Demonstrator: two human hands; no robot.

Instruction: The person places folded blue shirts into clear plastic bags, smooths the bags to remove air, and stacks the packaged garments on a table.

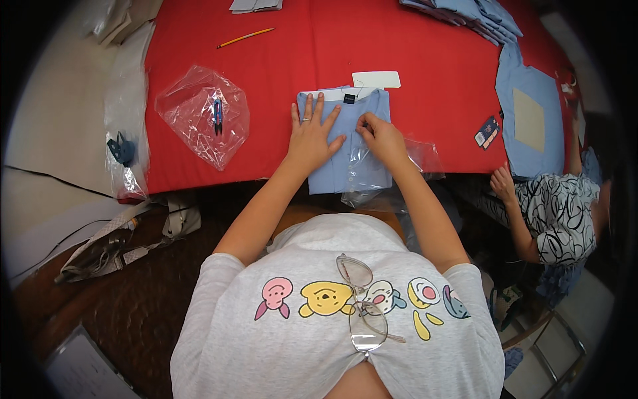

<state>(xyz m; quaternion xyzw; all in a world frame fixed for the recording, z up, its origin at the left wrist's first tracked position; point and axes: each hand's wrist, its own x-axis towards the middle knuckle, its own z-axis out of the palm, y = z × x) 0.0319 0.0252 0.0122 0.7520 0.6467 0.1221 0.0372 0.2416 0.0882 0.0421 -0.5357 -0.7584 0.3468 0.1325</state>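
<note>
A light blue folded shirt (340,126) lies at the front edge of the red-covered table, with a dark label (349,99) inside its neck. My left hand (311,138) rests flat on its left side, fingers spread. Over the right half, my right hand (383,139) has its fingers pinched together; what is between them, if anything, is too small to make out. A clear plastic bag (369,178) lies across the shirt's lower right, beneath my right wrist. Just beyond the neck is a white tag (377,80), a thin string looping near it.
On the left, blue thread snips (218,117) lie on another clear bag (186,106). A yellow pencil (244,38) is farther back. Folded blue shirts (465,16) are piled far right, near a blue garment with a beige board (529,120). A co-worker's hand (503,184) touches the table's right edge.
</note>
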